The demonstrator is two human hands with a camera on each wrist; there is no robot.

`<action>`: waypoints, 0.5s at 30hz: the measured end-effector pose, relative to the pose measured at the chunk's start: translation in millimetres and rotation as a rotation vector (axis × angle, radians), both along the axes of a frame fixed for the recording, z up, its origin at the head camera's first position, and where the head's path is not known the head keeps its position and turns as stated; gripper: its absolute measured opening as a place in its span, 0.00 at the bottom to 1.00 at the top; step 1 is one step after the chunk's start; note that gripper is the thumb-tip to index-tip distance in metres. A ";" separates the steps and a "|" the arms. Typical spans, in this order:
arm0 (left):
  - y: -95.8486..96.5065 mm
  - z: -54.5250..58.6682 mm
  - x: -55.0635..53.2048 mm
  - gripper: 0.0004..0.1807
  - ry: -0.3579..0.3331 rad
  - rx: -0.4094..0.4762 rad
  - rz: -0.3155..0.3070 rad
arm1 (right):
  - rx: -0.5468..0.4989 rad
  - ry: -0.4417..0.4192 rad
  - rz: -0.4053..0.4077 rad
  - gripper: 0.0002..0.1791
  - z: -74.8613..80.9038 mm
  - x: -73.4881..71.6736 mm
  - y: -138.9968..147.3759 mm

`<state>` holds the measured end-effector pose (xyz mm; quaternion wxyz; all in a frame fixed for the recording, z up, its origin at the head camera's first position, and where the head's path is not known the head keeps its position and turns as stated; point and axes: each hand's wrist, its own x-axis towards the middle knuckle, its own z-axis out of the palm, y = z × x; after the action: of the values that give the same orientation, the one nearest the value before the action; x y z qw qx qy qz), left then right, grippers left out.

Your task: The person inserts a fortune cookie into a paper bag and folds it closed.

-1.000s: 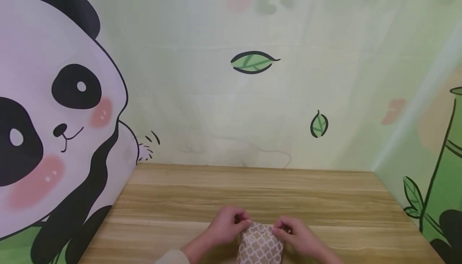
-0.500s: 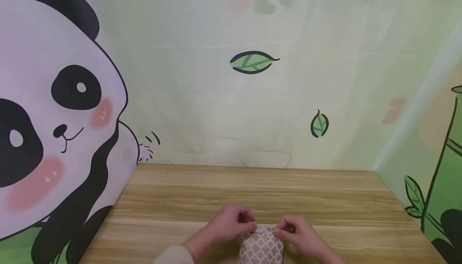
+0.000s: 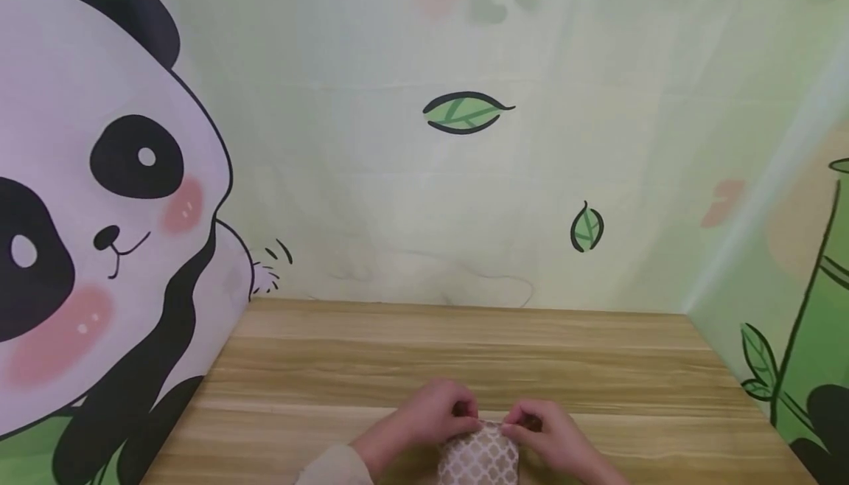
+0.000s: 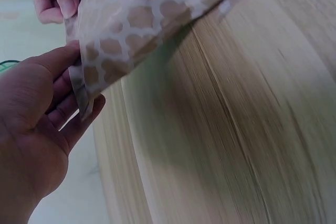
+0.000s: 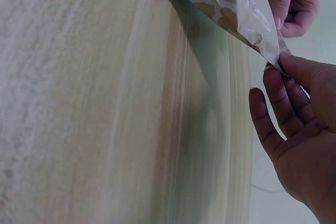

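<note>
A thin tan bag (image 3: 479, 459) with a white lattice print is held at the near edge of the table, its lower end cut off by the head view. My left hand (image 3: 438, 413) pinches its top edge toward the left, thumb on the near face. At the right end of that edge, my right hand (image 3: 547, 432) pinches the corner. In the left wrist view the bag (image 4: 140, 22) slants over the tabletop, the left hand's (image 4: 39, 108) fingers spread behind its edge. The right wrist view shows the bag's (image 5: 231, 9) glossy, creased surface beside the right hand (image 5: 299, 114).
The wood-grain table (image 3: 345, 345) runs back to a pale green cloth backdrop (image 3: 371, 197). A printed panda (image 3: 126, 212) covers the left side, and printed bamboo (image 3: 816, 330) stands at the right.
My left hand has shifted a little right along the bag's top edge, closer to the right hand. The bag's top has sunk slightly and looks narrower. The right hand stays nearly in place.
</note>
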<state>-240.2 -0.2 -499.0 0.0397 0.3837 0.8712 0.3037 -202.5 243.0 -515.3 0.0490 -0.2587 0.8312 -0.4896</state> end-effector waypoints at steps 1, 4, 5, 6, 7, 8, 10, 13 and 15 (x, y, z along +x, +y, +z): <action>-2.4 -0.3 -0.6 0.07 0.001 -0.008 -0.001 | 0.000 0.006 0.005 0.04 -0.3 -0.1 0.7; -10.4 -1.2 -2.0 0.07 0.023 -0.034 -0.009 | -0.004 0.017 0.008 0.05 -1.1 -0.6 2.0; -13.0 -1.5 -2.2 0.07 0.031 -0.045 -0.013 | 0.000 0.020 0.005 0.05 -1.3 -0.8 2.1; -15.5 -1.4 -2.0 0.07 0.036 -0.056 -0.016 | 0.006 0.021 0.001 0.05 -1.6 -1.0 2.2; -17.7 -1.6 -1.8 0.07 0.036 -0.065 -0.019 | 0.012 0.019 -0.004 0.05 -2.1 -1.1 2.2; -19.5 -1.8 -1.3 0.07 0.039 -0.076 -0.023 | 0.017 0.009 -0.010 0.05 -2.4 -1.0 2.2; -22.3 -2.0 -0.2 0.06 0.044 -0.101 -0.023 | 0.028 -0.015 -0.015 0.05 -3.2 -0.5 2.4; -24.4 -2.2 1.0 0.06 0.056 -0.136 -0.020 | 0.035 -0.064 -0.014 0.07 -3.7 0.4 2.2; -25.3 -2.2 1.5 0.06 0.074 -0.166 -0.010 | 0.049 -0.070 -0.013 0.08 -3.5 0.5 2.1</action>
<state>-238.7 -25.5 -501.2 0.0404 0.3943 0.8923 0.2160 -202.0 245.1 -518.8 0.0813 -0.2346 0.8424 -0.4782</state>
